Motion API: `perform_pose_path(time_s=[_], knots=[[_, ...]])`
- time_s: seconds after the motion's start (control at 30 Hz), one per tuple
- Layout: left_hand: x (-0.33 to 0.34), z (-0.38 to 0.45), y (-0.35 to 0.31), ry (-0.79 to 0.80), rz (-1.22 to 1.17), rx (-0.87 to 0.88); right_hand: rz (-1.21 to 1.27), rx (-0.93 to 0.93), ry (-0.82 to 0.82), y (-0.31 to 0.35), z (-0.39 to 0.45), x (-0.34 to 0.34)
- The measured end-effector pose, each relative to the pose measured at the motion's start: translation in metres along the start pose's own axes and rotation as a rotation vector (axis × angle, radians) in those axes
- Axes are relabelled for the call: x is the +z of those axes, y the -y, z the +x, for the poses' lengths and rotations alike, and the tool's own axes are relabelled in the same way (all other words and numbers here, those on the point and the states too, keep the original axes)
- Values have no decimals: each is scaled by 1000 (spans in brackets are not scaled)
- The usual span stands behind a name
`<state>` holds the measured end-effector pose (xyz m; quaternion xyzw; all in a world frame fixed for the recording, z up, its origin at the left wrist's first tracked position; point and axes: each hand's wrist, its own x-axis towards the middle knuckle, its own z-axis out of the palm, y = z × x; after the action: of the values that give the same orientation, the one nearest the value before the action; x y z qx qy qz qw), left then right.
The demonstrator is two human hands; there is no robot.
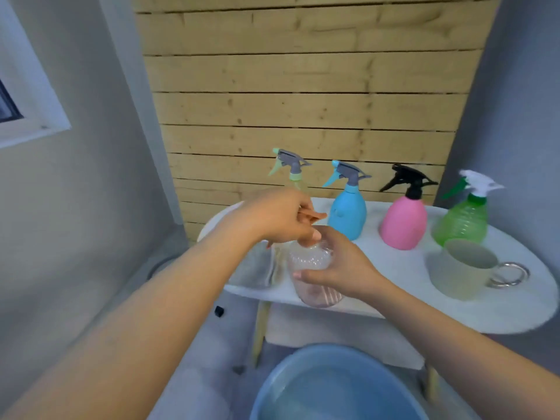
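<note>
Clear bottle [313,268] hangs over the front edge of white table [403,268] (top hidden), right hand [342,268] wrapped round its body, left hand [281,219] pinching its neck; apparently empty, so filling from blue basin [333,348] remains.

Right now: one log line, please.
left hand: grips clear bottle top | right hand: holds bottle body | position: table front edge
</note>
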<state>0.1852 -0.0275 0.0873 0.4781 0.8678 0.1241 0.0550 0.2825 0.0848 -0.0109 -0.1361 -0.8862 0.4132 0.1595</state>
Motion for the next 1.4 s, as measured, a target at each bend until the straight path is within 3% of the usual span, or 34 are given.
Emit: perform_pose_path(time_s=[0.27,0.37,0.43,0.57,0.73,0.83,0.93,1.13,1.2,1.3,1.33,1.4], knots=[[59,-22,-35,-86,-107,4,-311,66,-59,-27,-64,-15],[75,-33,-37,-100,-364,-22,-567,47,-163,-28,-78,-18],[88,-34,-38,-4,-466,-40,-676,63,-159,-34,-87,-19],[96,-28,-43,129,-397,-67,-636,107,-25,-45,-95,-27],[93,-25,-32,247,-883,88,-350,243,94,-62,-86,-56],[104,-27,-25,381,-677,294,-316,242,182,-70,-82,-65],[112,-22,-24,248,-377,345,-299,248,279,-76,-78,-71],[105,-17,-24,80,-317,238,-325,175,284,-78,-75,-64],[108,-17,-25,4,-377,120,-431,88,226,-73,-76,-58],[115,-13,-27,-62,-756,-162,-469,37,144,-66,-76,-53],[115,-13,-27,-100,-839,-204,-440,47,126,-67,-75,-53],[114,-11,-24,-176,-811,-117,-354,89,109,-68,-73,-57]])
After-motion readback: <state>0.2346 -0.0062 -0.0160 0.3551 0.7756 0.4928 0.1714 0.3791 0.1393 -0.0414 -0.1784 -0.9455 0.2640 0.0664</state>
